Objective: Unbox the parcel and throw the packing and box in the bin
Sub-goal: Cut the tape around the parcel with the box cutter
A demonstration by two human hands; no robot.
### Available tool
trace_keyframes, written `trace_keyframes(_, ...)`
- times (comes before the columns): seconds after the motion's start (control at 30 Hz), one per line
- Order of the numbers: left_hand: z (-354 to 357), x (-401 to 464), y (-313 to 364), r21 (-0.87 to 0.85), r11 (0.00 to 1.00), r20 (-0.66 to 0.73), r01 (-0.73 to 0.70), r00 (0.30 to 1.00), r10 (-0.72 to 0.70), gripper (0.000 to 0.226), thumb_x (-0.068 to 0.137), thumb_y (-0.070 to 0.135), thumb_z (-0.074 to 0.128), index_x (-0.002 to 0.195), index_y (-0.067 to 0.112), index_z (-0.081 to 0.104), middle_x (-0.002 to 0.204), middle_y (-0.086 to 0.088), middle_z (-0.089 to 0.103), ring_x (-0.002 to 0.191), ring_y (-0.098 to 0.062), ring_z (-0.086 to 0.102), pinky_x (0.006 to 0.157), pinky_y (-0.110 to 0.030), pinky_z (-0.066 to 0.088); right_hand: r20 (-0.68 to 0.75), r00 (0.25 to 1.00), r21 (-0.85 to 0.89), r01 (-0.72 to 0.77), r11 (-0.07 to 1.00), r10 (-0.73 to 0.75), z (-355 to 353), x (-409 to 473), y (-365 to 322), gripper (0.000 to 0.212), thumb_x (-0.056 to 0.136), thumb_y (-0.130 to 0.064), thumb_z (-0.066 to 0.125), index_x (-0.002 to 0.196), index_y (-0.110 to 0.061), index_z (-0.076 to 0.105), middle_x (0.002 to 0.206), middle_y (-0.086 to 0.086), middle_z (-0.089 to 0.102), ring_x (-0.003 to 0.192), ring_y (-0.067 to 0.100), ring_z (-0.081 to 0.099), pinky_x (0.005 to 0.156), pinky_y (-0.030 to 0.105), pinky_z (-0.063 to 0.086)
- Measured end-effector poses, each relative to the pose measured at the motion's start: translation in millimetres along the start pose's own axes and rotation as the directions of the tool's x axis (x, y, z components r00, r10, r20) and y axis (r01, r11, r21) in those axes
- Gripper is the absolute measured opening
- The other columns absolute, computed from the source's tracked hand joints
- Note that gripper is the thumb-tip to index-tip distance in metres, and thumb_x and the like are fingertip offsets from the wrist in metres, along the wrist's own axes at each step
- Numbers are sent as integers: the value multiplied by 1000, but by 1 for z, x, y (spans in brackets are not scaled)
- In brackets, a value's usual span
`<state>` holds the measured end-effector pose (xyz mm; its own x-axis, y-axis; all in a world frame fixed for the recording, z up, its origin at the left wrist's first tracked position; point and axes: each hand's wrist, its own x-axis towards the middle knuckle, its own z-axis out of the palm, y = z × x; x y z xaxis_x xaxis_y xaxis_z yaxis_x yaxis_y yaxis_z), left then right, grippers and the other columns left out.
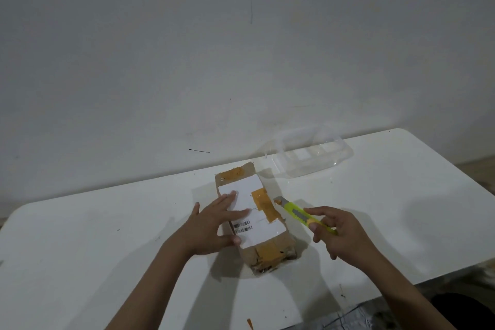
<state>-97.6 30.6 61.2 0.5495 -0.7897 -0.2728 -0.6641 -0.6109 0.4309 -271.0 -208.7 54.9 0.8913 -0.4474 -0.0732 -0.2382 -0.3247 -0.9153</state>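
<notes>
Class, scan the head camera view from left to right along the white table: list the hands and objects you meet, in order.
Left hand pressing flat on the parcel → brown cardboard parcel with white label and orange tape → yellow-green utility knife → right hand holding that knife. The clear plastic container lies farther back.

place: plain room, kind unclear | cues: white folding table, bare scuffed wall

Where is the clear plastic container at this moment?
In the head view, the clear plastic container stands at the far edge of the white table, near the wall, beyond and to the right of the parcel.
</notes>
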Motion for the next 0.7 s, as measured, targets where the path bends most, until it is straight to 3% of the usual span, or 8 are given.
trace_keyframes(0.13,15,3,24,187,970,-258,156,960,-105,70,70,78,48,133,52,39,155,6,23,140,-18,23,112,-44,22,-31,1000,14,-6,1000,6,-3,1,2,21,86,-15,66,103,-27,69,58,8,66,30,11,43,39,25,42)
trace_keyframes(0.23,29,12,45,229,940,-440,254,888,-133,67,65,84,41,108,39,65,112,-5,58,101,-27,56,77,-38,47,-85,996,16,-12,1000,14,-5,0,2,21,86,-14,66,106,-21,69,59,12,66,31,8,44,36,23,40)
trace_keyframes(0.3,33,17,58,299,896,-518,327,845,-135,68,68,82,36,90,27,70,82,-7,59,72,-27,57,60,-31,42,-129,991,19,-33,999,35,-8,-1,3,22,86,-13,65,107,-19,68,64,17,65,32,6,46,35,22,41)
trace_keyframes(0.33,36,19,62,322,871,-531,370,832,-157,67,72,79,35,91,24,69,80,-8,57,70,-26,55,60,-31,37,-149,988,21,-43,999,45,-10,-2,3,22,87,-13,65,108,-19,68,66,18,65,33,5,48,35,21,41)
trace_keyframes(0.43,34,24,73,311,836,-547,452,805,-231,64,80,74,35,106,21,62,97,-8,57,85,-26,55,69,-33,34,-185,980,17,-65,998,67,-12,-3,6,23,87,-14,64,109,-19,67,69,17,66,36,3,51,36,20,42)
trace_keyframes(0.57,31,34,66,293,873,-441,389,866,-237,68,84,72,31,128,22,42,130,-8,45,117,-28,44,100,-44,31,-199,974,17,-105,994,106,-11,-1,6,22,87,-14,64,108,-20,67,70,17,65,38,4,51,36,22,44)
trace_keyframes(0.63,33,37,58,205,931,-366,301,906,-213,70,86,71,30,142,29,28,150,-11,27,137,-30,26,112,-52,16,-213,970,-7,-118,993,114,-10,2,6,21,87,-16,65,107,-22,67,70,16,65,42,7,53,37,25,46)
trace_keyframes(0.7,40,39,51,165,954,-292,252,936,-197,74,84,74,13,148,37,10,159,-10,2,146,-27,2,114,-55,6,-236,968,-84,-113,990,90,-9,6,4,21,86,-18,65,105,-25,68,69,13,64,48,12,53,41,32,51)
